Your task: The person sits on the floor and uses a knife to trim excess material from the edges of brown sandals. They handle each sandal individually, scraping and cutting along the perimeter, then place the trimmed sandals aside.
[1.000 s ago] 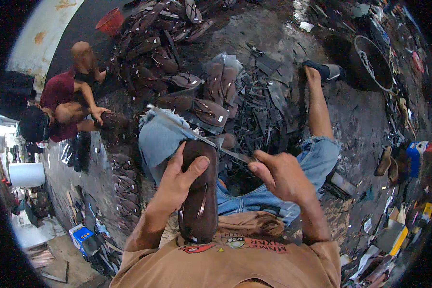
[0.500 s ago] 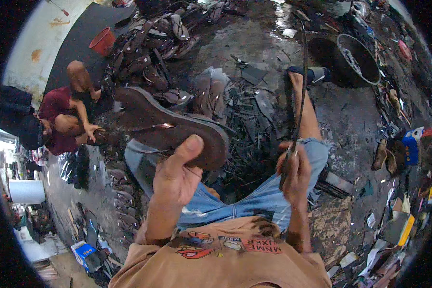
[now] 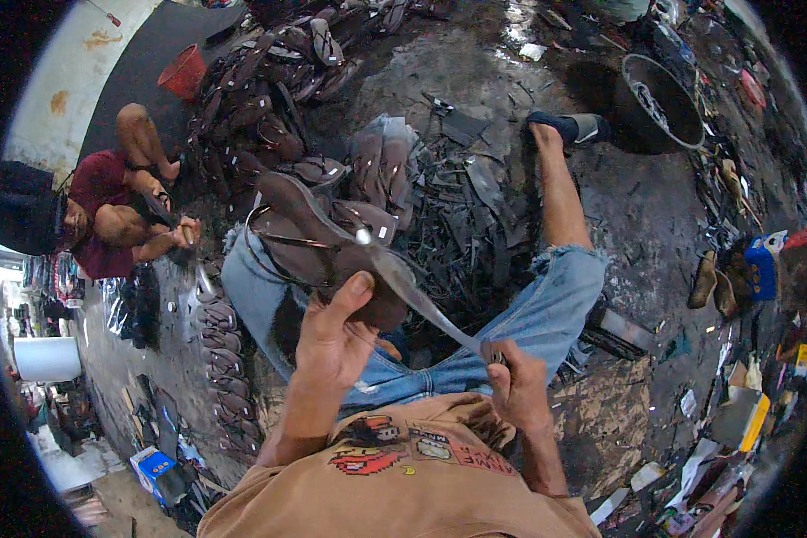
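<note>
My left hand (image 3: 330, 345) grips a dark brown flip-flop (image 3: 332, 258) by its heel end, thumb lying on the upper side. The sandal is held tilted over my left thigh, its thong straps to the left. In my right hand (image 3: 522, 393) is a long knife, fingers wrapped round the handle. Its narrow shiny blade (image 3: 426, 303) reaches up and left to the sandal's right edge. Whether the blade is cutting in cannot be made out. Dark offcuts (image 3: 462, 233) lie on the floor between my legs.
Brown flip-flops are heaped (image 3: 251, 117) at the far left, with a row of them (image 3: 227, 359) beside my left leg. A person (image 3: 108, 211) in dark red crouches at left, holding a dark piece. A round basin (image 3: 663, 103) stands far right; a blue box (image 3: 762, 269) sits right.
My right hand has swung the knife from upright down across to the flip-flop's edge. The flip-flop has turned slightly in my left hand. The other person's hands have come together.
</note>
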`<state>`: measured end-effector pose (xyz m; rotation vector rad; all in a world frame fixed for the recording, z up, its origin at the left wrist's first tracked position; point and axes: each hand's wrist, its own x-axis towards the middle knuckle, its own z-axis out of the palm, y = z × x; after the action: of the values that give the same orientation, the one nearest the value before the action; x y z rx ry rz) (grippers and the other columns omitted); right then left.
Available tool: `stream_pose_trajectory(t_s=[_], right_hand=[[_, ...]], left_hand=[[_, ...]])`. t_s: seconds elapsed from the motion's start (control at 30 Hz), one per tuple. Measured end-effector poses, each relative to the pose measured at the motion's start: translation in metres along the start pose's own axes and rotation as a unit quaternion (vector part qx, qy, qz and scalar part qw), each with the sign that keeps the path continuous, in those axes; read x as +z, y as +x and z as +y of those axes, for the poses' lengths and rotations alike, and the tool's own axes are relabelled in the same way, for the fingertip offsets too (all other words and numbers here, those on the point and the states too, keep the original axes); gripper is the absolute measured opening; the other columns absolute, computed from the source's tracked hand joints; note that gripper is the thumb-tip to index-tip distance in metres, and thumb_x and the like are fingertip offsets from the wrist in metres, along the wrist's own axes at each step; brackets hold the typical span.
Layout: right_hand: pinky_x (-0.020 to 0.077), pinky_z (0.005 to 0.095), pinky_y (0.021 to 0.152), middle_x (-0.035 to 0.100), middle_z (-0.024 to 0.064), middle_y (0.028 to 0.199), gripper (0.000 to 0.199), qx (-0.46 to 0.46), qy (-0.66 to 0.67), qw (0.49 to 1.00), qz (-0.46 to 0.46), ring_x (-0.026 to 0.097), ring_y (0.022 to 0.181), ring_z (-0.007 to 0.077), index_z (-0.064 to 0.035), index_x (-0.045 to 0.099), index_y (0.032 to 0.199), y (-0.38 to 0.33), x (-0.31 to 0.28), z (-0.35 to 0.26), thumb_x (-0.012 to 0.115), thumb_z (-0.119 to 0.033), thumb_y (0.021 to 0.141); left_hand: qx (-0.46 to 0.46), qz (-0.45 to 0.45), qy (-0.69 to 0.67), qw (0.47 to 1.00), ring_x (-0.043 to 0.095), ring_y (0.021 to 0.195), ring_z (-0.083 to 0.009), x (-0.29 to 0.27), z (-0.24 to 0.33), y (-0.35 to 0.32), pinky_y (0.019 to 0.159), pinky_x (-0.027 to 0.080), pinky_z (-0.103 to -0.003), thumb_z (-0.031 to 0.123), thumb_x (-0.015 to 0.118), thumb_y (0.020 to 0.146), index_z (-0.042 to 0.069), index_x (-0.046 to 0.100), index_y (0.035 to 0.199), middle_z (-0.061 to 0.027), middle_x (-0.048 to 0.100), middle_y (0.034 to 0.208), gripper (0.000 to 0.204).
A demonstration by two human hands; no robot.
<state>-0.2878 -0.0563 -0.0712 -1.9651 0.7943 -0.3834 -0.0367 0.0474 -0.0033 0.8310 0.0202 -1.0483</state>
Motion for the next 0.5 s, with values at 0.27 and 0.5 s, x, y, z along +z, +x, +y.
stream_pose_trajectory(t_s=[0.27, 0.5], right_hand=[[0.0455, 0.0500, 0.057, 0.064, 0.0183, 0.075, 0.034, -0.022, -0.079, 0.994, -0.069, 0.064, 0.068, 0.0412, -0.0091, 0.060, 0.106, 0.017, -0.020, -0.027, 0.061, -0.042, 0.096], [0.0440, 0.0555, 0.062, 0.061, 0.0234, 0.070, 0.036, 0.002, -0.042, 0.980, -0.193, 0.061, 0.072, 0.0467, -0.0085, 0.059, 0.103, 0.055, -0.012, -0.039, 0.054, -0.044, 0.100]], left_hand=[[0.031, -0.004, 0.040, 0.999, 0.067, 0.112, -0.0283, 0.004, 0.001, -0.013, 0.094, 0.059, -0.043, 0.002, 0.067, 0.089, 0.000, 0.054, 0.133, -0.0246, 0.061, 0.131, 0.045], [0.038, 0.099, 0.130, 0.986, 0.070, 0.102, -0.0260, -0.004, -0.014, -0.027, 0.089, 0.060, -0.044, -0.001, 0.072, 0.084, -0.002, 0.057, 0.126, -0.0176, 0.068, 0.117, 0.045]])
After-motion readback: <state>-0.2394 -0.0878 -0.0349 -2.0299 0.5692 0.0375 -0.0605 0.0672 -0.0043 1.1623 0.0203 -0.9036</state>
